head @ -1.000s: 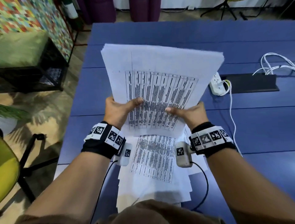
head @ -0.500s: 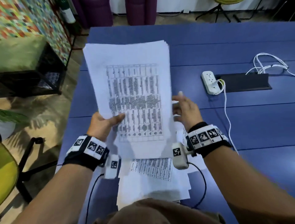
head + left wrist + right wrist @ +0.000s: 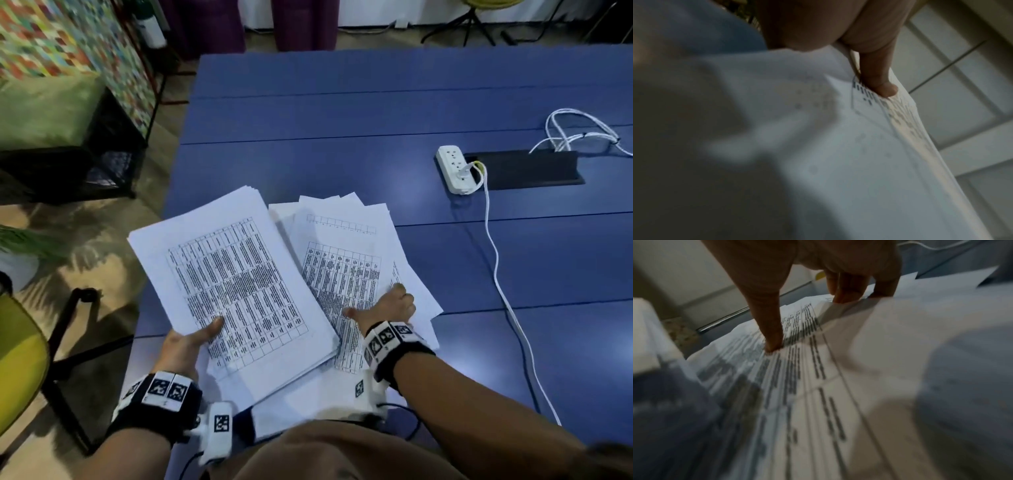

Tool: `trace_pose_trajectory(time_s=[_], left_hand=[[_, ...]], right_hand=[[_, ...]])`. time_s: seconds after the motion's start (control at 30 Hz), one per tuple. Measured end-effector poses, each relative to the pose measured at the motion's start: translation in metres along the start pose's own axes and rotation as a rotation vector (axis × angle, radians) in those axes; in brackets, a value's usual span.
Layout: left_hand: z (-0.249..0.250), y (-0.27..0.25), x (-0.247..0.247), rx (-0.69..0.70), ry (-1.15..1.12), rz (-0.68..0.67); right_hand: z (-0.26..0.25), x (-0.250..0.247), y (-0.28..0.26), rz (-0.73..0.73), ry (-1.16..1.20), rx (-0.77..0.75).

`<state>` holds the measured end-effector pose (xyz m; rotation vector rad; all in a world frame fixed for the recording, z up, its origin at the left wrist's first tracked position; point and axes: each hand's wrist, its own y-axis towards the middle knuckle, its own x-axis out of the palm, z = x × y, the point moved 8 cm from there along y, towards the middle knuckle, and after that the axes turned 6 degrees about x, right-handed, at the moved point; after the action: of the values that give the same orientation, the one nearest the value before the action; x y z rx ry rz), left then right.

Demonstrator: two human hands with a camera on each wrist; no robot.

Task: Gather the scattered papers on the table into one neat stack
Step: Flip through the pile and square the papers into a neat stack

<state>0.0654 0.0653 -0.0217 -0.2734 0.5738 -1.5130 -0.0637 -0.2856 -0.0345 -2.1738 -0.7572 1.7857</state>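
Observation:
My left hand (image 3: 191, 342) grips a thick stack of printed sheets (image 3: 233, 281) by its near corner, thumb on top, fingers hidden beneath. The stack hangs low and tilted over the near left part of the blue table (image 3: 342, 113). In the left wrist view the thumb (image 3: 879, 78) presses on the stack's top sheet (image 3: 838, 146). Right of it, loose papers (image 3: 346, 260) lie fanned on the table. My right hand (image 3: 383, 308) rests on them with thumb and fingertips pressing down, as the thumb (image 3: 772, 340) on the printed sheet (image 3: 818, 386) shows in the right wrist view.
A white power strip (image 3: 454, 169) and a black cable slot (image 3: 534, 168) lie at the right, with a white cord (image 3: 496, 274) trailing toward the near edge. The table's left edge drops to the floor. A yellow chair (image 3: 17, 363) stands at the left.
The stack, held upright in both hands, has come down and to the left in the left hand alone. The right hand let go and moved down onto the loose papers.

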Motion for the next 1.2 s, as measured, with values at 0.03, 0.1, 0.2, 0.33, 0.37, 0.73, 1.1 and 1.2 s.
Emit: trace_pose_trajectory(time_s=[0.03,0.1,0.2,0.33,0.37,0.73,1.1,1.2], left_hand=[[-0.006,0.0,0.001,-0.021,0.004,-0.019],[-0.012,-0.005,0.004,-0.045,0.033,-0.075],[-0.018,-0.009,0.008,-0.056,0.007,-0.146],[-0.025,-0.01,0.014,-0.086,-0.037,-0.226],[-0.023,-0.011,0.016,-0.1,-0.037,-0.249],[-0.027,0.007,0.013,-0.127,0.011,-0.327],[-0.039,0.022,0.015,0.018,-0.137,-0.297],[-0.038,0.017,0.017,0.065,-0.118,-0.295]], right_hand=[[-0.001,0.002,0.004,-0.024,0.02,0.042],[-0.001,0.002,0.01,-0.086,0.132,0.118],[0.0,0.003,0.019,-0.24,0.334,0.119],[-0.007,-0.015,0.014,-0.186,0.48,-0.055],[-0.009,-0.022,0.009,-0.143,0.48,-0.094],[-0.029,-0.076,0.0,0.067,0.209,-0.389],[-0.01,-0.04,0.023,0.17,0.018,-0.27],[-0.011,-0.038,0.027,0.193,-0.081,-0.287]])
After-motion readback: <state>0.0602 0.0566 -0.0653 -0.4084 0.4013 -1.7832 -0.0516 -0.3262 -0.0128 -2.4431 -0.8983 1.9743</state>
